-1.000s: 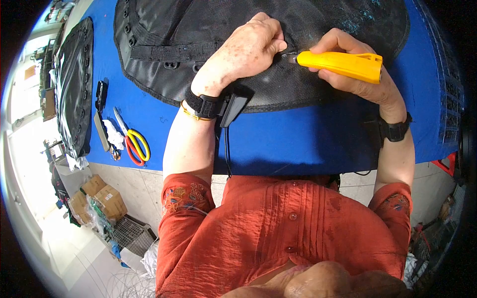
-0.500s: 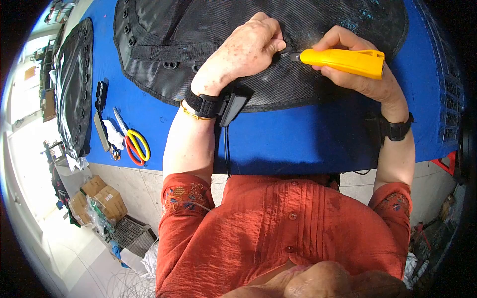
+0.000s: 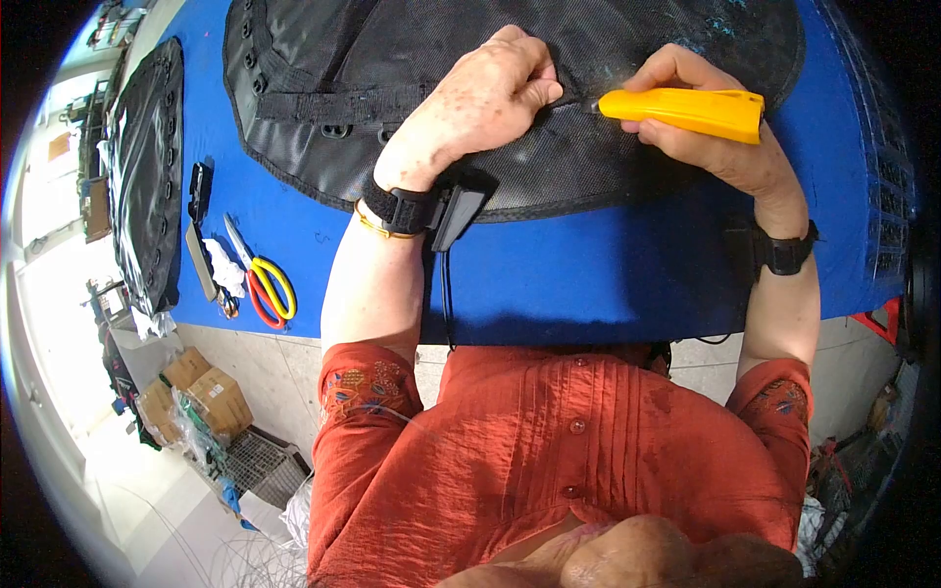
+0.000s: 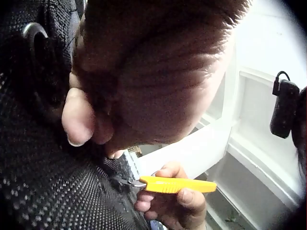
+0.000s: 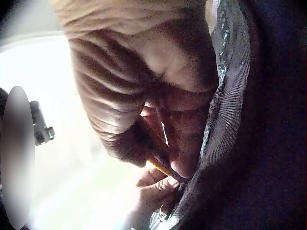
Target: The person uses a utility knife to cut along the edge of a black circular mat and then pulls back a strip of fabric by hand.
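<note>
A large black mesh piece (image 3: 578,167) with a webbing strap (image 3: 343,104) and metal rings lies under both hands. My left hand (image 3: 490,98) rests on it, fingers curled down and pinching the mesh; the thumb tip shows close against the weave in the left wrist view. My right hand (image 3: 720,147) grips yellow-handled thread snips (image 3: 686,113). Their short metal tip (image 4: 136,183) points left, close over a crease in the mesh to the right of my left fingertips. In the right wrist view, the palm hides most of the snips.
Scissors with red and yellow handles (image 3: 270,284) lie left on the blue table cover (image 3: 578,284), beside a white scrap (image 3: 225,267) and a dark narrow tool (image 3: 200,191). Another black mesh piece (image 3: 147,176) lies farther left. Cardboard boxes (image 3: 211,397) stand on the floor.
My right hand and the snips have shifted slightly right and away from me, widening the gap to my left hand. The left hand has stayed almost still.
</note>
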